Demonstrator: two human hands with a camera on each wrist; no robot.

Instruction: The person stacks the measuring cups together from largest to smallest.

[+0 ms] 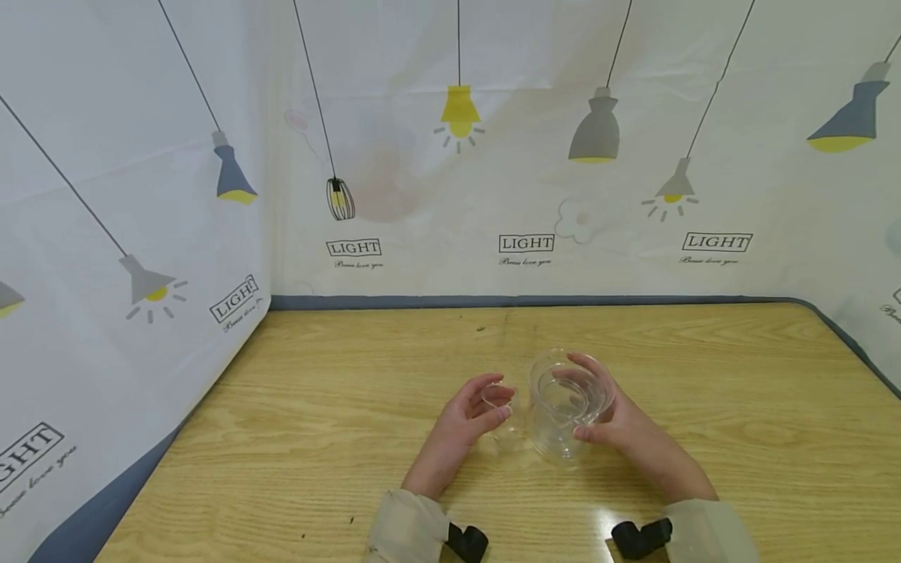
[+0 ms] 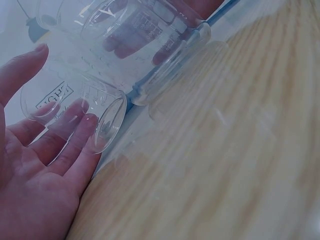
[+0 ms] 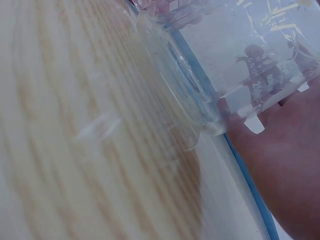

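My left hand (image 1: 473,414) curves round a small clear glass beaker (image 1: 501,422), its fingers along the far side and the thumb at the near side. In the left wrist view those fingers show through the glass of the small beaker (image 2: 75,107), with the thumb raised apart from the rest. My right hand (image 1: 612,407) grips a larger clear beaker (image 1: 545,442) just to the right, thumb in front and fingers behind. A second rim (image 1: 563,395) shows inside it. White markings and print show on the larger beaker (image 3: 240,60) in the right wrist view.
Both beakers are over a wood-grain table (image 1: 317,414). A pale cloth wall (image 1: 422,188) printed with lamps rises behind it and along the sides, with a blue-grey strip (image 1: 422,302) at the table's back edge. Light-coloured sleeves (image 1: 408,524) carry black wrist cameras (image 1: 468,541).
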